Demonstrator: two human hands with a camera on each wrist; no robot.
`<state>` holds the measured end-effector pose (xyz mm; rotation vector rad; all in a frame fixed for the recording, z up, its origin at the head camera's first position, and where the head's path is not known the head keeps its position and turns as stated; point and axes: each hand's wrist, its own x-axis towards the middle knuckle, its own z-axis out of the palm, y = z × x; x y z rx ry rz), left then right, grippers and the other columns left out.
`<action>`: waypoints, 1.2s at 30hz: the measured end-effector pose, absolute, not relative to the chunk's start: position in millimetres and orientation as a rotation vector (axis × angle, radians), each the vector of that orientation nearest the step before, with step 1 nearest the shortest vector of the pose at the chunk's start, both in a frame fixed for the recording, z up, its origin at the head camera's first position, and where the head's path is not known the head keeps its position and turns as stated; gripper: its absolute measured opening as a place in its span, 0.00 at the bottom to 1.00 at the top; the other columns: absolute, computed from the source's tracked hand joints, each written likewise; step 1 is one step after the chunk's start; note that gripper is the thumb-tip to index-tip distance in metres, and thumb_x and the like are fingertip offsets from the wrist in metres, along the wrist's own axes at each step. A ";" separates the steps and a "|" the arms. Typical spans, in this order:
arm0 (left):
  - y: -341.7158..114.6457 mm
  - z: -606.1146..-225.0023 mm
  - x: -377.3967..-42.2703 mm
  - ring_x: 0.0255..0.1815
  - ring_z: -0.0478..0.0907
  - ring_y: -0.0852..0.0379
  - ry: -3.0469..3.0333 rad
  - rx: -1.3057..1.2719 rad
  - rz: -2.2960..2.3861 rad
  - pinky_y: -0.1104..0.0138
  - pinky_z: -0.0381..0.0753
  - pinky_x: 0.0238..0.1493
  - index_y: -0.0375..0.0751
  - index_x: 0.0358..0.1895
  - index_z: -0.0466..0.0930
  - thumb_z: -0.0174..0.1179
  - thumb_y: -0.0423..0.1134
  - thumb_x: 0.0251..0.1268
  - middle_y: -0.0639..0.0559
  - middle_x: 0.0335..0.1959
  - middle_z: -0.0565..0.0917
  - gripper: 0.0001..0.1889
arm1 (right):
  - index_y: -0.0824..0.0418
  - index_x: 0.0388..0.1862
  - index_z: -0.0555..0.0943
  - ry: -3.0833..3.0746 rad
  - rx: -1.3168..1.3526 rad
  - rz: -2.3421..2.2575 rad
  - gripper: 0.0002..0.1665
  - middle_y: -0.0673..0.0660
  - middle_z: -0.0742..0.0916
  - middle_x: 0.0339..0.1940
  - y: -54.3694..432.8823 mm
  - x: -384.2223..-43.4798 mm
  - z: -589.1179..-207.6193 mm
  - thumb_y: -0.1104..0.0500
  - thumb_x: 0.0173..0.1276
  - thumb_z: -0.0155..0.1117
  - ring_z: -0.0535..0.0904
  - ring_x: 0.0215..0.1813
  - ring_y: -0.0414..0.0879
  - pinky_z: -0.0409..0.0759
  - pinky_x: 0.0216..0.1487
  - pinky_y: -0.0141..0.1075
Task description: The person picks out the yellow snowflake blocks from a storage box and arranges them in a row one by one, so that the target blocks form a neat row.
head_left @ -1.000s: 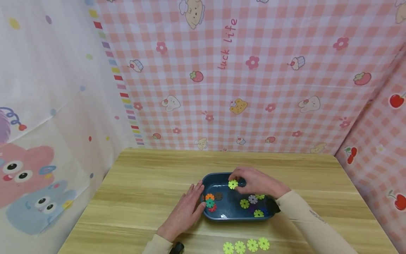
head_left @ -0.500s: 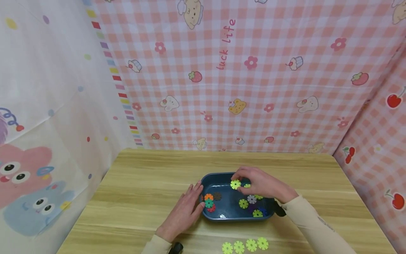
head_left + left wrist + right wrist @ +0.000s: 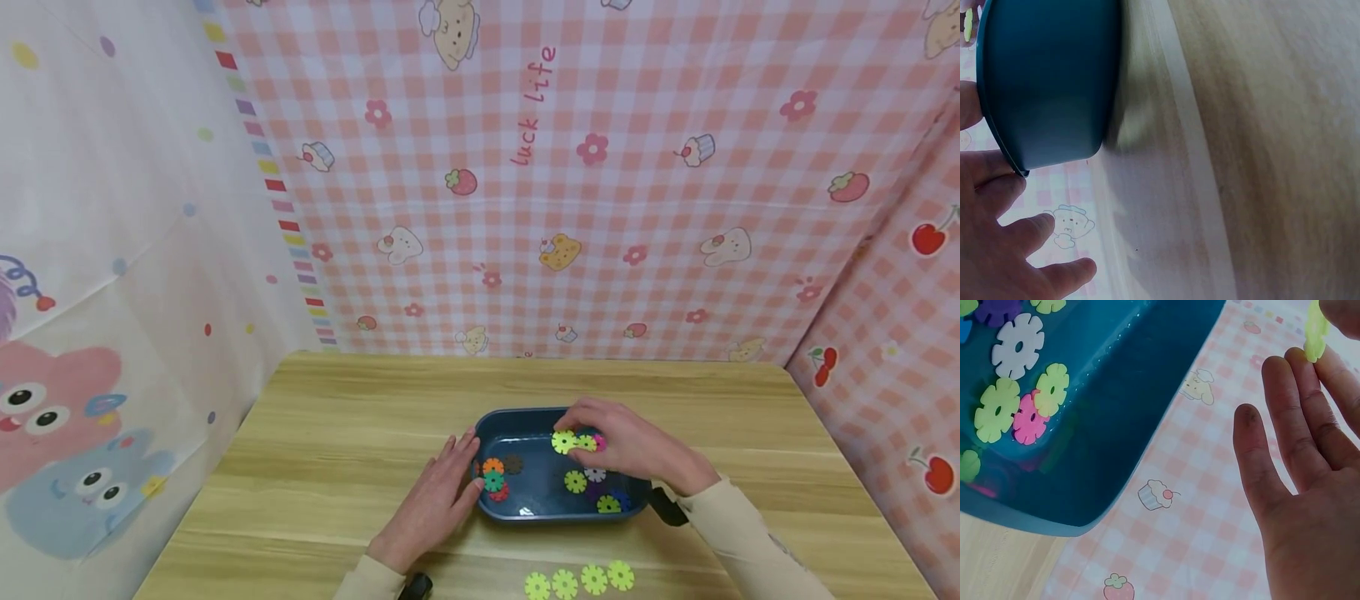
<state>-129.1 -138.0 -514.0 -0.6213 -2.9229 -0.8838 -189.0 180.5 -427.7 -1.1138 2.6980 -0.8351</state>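
My right hand [image 3: 630, 442] pinches a yellow-green snowflake disc [image 3: 562, 442] over the back of a dark blue plastic bin [image 3: 555, 518]. In the right wrist view the same disc [image 3: 1316, 334] stands edge-on between thumb and fingertips. My left hand [image 3: 431, 504] rests at the bin's left end, its fingers spread. The left wrist view shows that hand's thumb [image 3: 969, 106] and fingertips right at the rim. Inside the bin lie more notched discs: a white disc [image 3: 1019, 346], a pink disc [image 3: 1030, 423], an orange disc [image 3: 492, 466] and a teal disc [image 3: 493, 481] among several others.
Several yellow-green discs form a row on the wooden table [image 3: 337, 467] in front of the bin, one of them the rightmost disc [image 3: 621, 575]. A pink checked cloth [image 3: 450, 208] hangs behind the table.
The right hand has shifted slightly right and toward the front, still pinching its disc. More of the yellow-green and pink discs beneath it now show. The left hand stays at the bin's end.
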 end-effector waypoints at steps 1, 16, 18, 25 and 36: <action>-138.1 -514.1 -129.2 0.83 0.53 0.39 -2.924 -0.622 -0.883 0.34 0.59 0.73 0.39 0.80 0.62 0.48 0.50 0.84 0.49 0.84 0.56 0.31 | 0.53 0.57 0.85 2.700 -1.112 -0.840 0.18 0.45 0.84 0.53 180.8 -188.1 -427.8 0.52 0.72 0.71 0.81 0.52 0.46 0.84 0.56 0.49; -138.3 -514.2 -129.1 0.83 0.53 0.39 -2.923 -0.627 -0.879 0.34 0.59 0.74 0.39 0.81 0.62 0.47 0.51 0.84 0.49 0.84 0.56 0.31 | 0.52 0.56 0.85 2.741 -1.137 -0.906 0.16 0.44 0.84 0.54 190.2 -175.0 -427.4 0.54 0.71 0.72 0.82 0.53 0.43 0.85 0.54 0.45; -138.3 -514.3 -129.1 0.83 0.53 0.39 -2.924 -0.627 -0.880 0.34 0.59 0.74 0.39 0.81 0.62 0.47 0.51 0.84 0.50 0.84 0.56 0.31 | 0.51 0.56 0.85 2.759 -1.142 -0.908 0.16 0.44 0.84 0.53 192.1 -173.1 -427.6 0.54 0.71 0.72 0.82 0.53 0.43 0.84 0.55 0.46; -138.5 -514.4 -129.8 0.83 0.53 0.39 -2.931 -0.626 -0.885 0.35 0.59 0.74 0.39 0.81 0.62 0.47 0.51 0.84 0.50 0.84 0.56 0.31 | 0.51 0.56 0.85 2.778 -1.155 -0.933 0.17 0.44 0.84 0.54 199.6 -167.6 -428.4 0.57 0.70 0.73 0.82 0.54 0.40 0.84 0.56 0.49; -137.8 -513.8 -129.0 0.83 0.53 0.39 -2.925 -0.627 -0.882 0.35 0.59 0.74 0.39 0.80 0.62 0.46 0.52 0.84 0.49 0.84 0.56 0.31 | 0.51 0.56 0.85 2.798 -1.133 -0.956 0.17 0.43 0.84 0.52 210.9 -158.5 -428.8 0.54 0.70 0.73 0.81 0.51 0.39 0.85 0.52 0.43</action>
